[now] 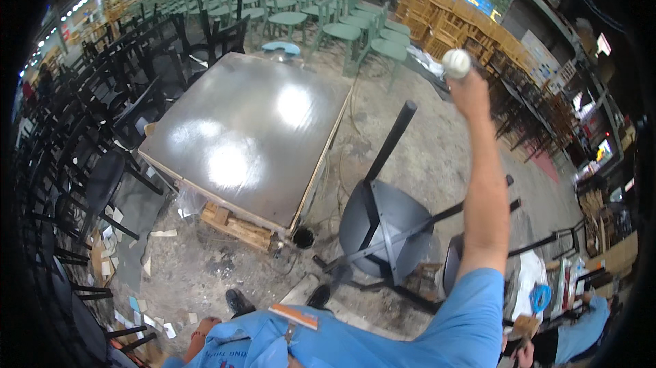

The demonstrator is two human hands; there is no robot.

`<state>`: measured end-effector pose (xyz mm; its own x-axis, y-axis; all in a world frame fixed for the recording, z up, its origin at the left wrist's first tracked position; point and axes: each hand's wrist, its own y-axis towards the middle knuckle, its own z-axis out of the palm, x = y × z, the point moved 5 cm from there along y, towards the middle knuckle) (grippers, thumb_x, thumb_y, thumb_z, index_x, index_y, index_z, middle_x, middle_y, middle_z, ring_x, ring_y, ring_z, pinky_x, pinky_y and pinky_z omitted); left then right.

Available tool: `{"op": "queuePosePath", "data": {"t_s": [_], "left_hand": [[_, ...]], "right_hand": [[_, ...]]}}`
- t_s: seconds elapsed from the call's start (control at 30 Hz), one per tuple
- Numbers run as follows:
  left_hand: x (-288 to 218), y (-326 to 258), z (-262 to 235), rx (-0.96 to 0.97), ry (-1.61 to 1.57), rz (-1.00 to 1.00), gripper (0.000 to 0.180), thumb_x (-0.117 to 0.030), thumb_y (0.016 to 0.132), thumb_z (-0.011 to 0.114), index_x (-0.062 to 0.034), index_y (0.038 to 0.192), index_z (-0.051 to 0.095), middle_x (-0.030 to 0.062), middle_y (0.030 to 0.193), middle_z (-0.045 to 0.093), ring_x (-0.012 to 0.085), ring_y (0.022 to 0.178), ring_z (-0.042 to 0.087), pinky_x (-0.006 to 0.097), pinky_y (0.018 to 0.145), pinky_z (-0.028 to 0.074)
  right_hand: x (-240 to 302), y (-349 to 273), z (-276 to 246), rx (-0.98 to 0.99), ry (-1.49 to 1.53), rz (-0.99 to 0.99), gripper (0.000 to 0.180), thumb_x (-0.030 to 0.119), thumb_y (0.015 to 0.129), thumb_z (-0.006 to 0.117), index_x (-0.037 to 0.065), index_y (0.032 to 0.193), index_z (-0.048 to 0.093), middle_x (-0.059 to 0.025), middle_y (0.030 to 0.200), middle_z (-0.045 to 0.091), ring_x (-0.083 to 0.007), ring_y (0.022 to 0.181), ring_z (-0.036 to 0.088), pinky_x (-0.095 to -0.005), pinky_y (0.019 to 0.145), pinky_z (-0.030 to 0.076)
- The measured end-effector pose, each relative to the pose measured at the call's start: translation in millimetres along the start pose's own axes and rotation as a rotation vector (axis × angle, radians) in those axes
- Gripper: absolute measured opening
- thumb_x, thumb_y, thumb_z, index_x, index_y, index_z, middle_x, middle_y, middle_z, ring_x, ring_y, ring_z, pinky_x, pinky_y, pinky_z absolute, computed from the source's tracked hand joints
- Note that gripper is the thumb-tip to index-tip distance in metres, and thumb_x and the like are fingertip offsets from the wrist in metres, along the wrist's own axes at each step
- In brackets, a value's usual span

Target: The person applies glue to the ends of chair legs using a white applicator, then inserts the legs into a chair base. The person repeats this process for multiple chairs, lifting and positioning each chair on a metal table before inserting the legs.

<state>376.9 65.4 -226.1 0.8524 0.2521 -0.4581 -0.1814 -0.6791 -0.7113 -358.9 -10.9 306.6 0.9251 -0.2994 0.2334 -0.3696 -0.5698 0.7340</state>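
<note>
My right hand (470,91) is raised far out ahead on a stretched arm, closed around a round white-headed object (456,63). Its lower part is hidden in the grip, so I cannot tell its kind. Below that arm a black chair (386,221) lies tipped over, the underside of its seat and its crossed braces showing. My left hand (203,328) hangs low beside my body at the bottom left, its fingers mostly hidden by the blue shirt. Ahead to the left stands a low square table (253,118) with a shiny grey top; neither hand touches it.
Black chairs (102,180) crowd the left side. Green chairs (342,30) stand in rows behind the table, and wooden chairs (444,19) are stacked farther back. A co-worker in blue (581,330) is at the lower right. Paper scraps (109,252) litter the concrete floor.
</note>
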Motion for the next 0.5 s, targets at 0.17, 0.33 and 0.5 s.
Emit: {"op": "queuePosePath", "data": {"t_s": [0.17, 0.33, 0.5], "left_hand": [[18.0, 52.0, -81.2, 0.164, 0.404, 0.256, 0.022, -0.027, 0.082, 0.055, -0.0121, 0.093, 0.067, 0.0220, 0.099, 0.066, 0.0393, 0.092, 0.065, 0.046, 0.082, 0.052], [46.5, 87.8, -159.1, -0.030, -0.341, -0.070, 0.032, -0.022, 0.089, 0.057, 0.0028, 0.108, 0.064, 0.0108, 0.088, 0.069, 0.0217, 0.073, 0.067, 0.034, 0.065, 0.053], [50.6, 107.9, -205.4, -0.028, -0.272, -0.018, 0.034, -0.023, 0.092, 0.055, 0.0042, 0.110, 0.063, 0.0105, 0.087, 0.069, 0.0178, 0.070, 0.065, 0.030, 0.064, 0.051]], "right_hand": [[167.6, -89.0, -87.9, 0.210, 0.093, -0.058, 0.048, -0.003, 0.082, 0.060, 0.008, 0.128, 0.060, -0.0084, 0.112, 0.070, -0.0117, 0.101, 0.062, -0.0280, 0.091, 0.047], [316.7, -253.8, -29.6, 0.819, 0.443, 0.152, 0.056, -0.011, 0.077, 0.046, 0.005, 0.129, 0.059, -0.0198, 0.111, 0.069, -0.0256, 0.102, 0.068, -0.0344, 0.094, 0.051], [259.7, -421.8, 139.2, 0.634, 0.744, 0.918, 0.034, 0.008, 0.086, 0.059, -0.001, 0.118, 0.065, -0.0085, 0.099, 0.070, -0.0109, 0.083, 0.061, -0.0273, 0.076, 0.049]]}}
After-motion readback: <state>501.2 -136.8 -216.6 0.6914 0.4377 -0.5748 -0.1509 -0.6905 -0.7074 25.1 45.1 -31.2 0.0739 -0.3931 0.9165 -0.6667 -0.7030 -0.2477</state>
